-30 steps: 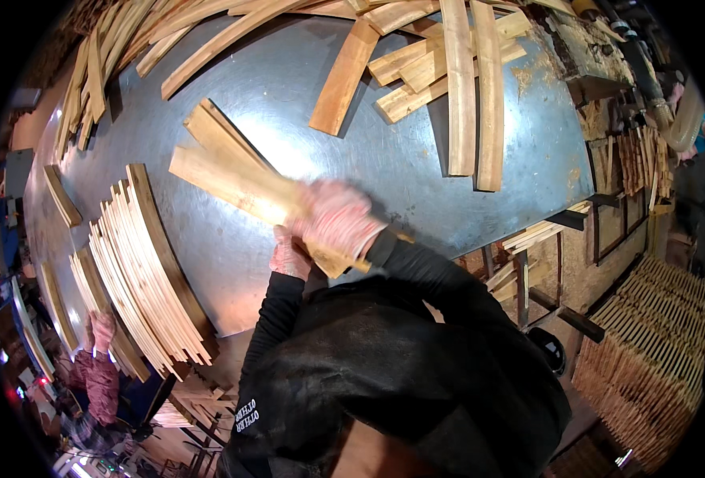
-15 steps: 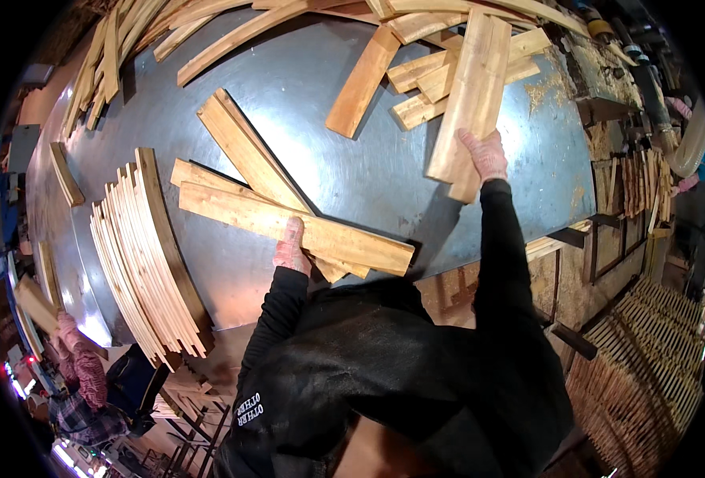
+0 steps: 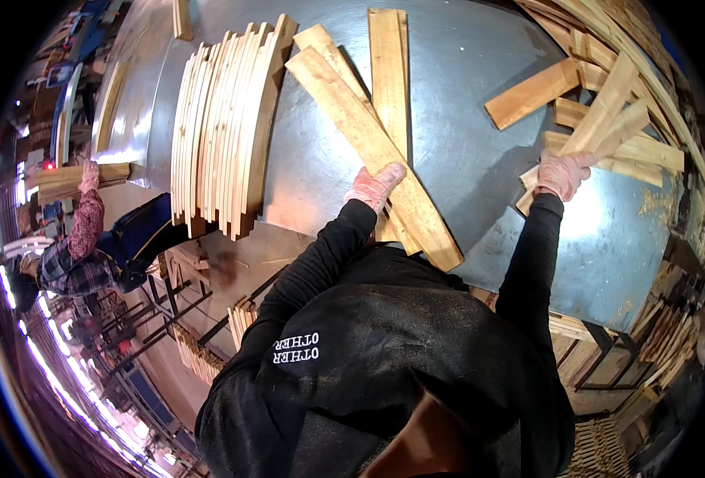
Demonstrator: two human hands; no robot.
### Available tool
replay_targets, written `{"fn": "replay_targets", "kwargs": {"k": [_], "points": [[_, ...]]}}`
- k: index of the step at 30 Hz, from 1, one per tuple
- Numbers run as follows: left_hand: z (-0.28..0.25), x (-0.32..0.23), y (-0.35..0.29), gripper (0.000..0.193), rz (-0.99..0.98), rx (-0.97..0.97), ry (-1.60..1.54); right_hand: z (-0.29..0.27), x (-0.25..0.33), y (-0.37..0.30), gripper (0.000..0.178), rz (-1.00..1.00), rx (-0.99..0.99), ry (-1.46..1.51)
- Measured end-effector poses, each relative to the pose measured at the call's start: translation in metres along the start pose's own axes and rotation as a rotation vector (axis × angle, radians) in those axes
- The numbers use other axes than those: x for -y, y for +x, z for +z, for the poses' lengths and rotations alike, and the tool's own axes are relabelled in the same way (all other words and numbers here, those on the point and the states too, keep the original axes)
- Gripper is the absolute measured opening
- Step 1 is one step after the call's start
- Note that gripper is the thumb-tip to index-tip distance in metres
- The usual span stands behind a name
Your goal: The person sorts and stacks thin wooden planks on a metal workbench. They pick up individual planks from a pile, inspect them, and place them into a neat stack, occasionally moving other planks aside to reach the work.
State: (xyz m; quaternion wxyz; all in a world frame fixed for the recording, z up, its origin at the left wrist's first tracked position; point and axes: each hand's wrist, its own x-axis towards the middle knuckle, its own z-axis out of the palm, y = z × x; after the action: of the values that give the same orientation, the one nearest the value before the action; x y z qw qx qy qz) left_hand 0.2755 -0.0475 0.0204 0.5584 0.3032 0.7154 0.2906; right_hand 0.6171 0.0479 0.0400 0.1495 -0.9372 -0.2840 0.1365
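Note:
My left hand, in a pinkish work glove, is closed on the near part of a pale wooden board, thumb on top. Other boards lie under that one, and a further wooden plank points away beside it. My right hand, gloved the same way, is wrapped round the near ends of two boards, which spread apart beyond my fingers. They pass over several loose boards on the metal table. A separate reddish-brown board lies left of these.
A row of narrow wooden strips stands on edge at the table's left. Long curved strips line its far right, with sawdust near them. At far left another person holds wood pieces. Metal racks stand below the table's left edge.
The view has turned, so the table's contents appear rotated clockwise. The boards in my right hand have fanned apart, and that hand now wraps their ends. My left hand stays on its board.

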Motion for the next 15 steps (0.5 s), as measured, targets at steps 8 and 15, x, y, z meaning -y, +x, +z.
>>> {"fn": "replay_targets", "kwargs": {"k": [8,15], "points": [[-0.025,-0.008,0.007,0.058,0.068,-0.019,-0.132,-0.004,-0.043,-0.124,0.103,-0.486,0.439,0.669],[-0.028,-0.013,0.014,0.079,0.235,-0.173,0.184,0.018,0.028,-0.206,0.125,-0.821,0.939,0.133]]}}
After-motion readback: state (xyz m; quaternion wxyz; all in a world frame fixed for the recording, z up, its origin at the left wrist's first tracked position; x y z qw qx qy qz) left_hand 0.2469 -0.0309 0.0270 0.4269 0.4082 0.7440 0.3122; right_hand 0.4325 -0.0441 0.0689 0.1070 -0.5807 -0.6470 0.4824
